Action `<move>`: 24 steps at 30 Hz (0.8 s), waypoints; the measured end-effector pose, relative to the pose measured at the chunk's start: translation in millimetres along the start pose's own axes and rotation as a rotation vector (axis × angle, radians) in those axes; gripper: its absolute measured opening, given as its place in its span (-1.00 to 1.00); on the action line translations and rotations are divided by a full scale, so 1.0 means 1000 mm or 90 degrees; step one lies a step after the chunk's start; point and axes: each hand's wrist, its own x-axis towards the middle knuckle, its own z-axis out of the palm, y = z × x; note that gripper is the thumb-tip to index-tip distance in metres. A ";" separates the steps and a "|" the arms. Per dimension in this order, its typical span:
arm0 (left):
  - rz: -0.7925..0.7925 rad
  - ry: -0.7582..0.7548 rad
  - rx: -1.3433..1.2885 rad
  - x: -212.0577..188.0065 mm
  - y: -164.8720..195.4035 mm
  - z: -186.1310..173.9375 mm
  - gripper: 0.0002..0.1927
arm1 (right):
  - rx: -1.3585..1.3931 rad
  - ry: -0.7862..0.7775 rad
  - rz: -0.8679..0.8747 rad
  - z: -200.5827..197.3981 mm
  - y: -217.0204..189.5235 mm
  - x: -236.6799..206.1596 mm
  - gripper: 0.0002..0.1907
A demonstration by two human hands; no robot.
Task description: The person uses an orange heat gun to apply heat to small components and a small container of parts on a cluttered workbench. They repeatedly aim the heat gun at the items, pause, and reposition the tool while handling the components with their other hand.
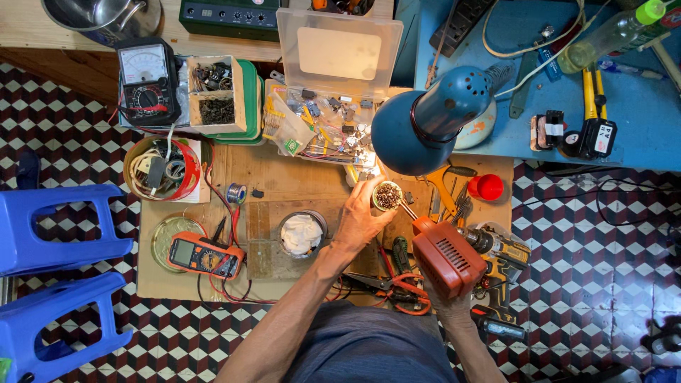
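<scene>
My left hand (pixel 363 216) grips a small round tin (pixel 387 196) filled with dark crumbly stuff, holding it above the wooden work board (pixel 284 170). My right hand (pixel 454 306) is mostly hidden behind the red soldering gun (pixel 447 257) that it holds. The gun's thin metal tip (pixel 407 209) points up and left and touches the tin's rim. A blue desk lamp (pixel 418 128) hangs just above the tin.
An orange multimeter (pixel 206 255), a tin with white cloth (pixel 301 234), solder spool (pixel 237 193) and red can of wires (pixel 163 169) lie left. A clear parts box (pixel 333 78), pliers (pixel 397 284), a cordless drill (pixel 500 266) and blue stools (pixel 57 227) surround the board.
</scene>
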 end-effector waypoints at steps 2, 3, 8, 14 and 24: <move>0.004 0.001 0.007 -0.002 0.001 -0.001 -0.29 | -0.007 0.011 -0.053 -0.004 -0.008 0.006 -0.63; 0.009 0.003 0.007 -0.002 0.001 -0.001 -0.29 | -0.010 0.016 -0.079 -0.005 -0.011 0.009 -0.61; 0.008 0.001 -0.009 -0.007 0.002 -0.001 -0.30 | -0.011 0.013 -0.087 -0.004 -0.012 0.004 -0.60; -0.010 -0.021 -0.010 -0.007 0.004 -0.001 -0.28 | -0.057 -0.020 0.002 0.004 0.011 -0.020 -0.72; 0.001 -0.022 0.019 -0.009 0.006 -0.003 -0.26 | 0.023 -0.045 0.013 0.009 0.023 -0.030 -0.62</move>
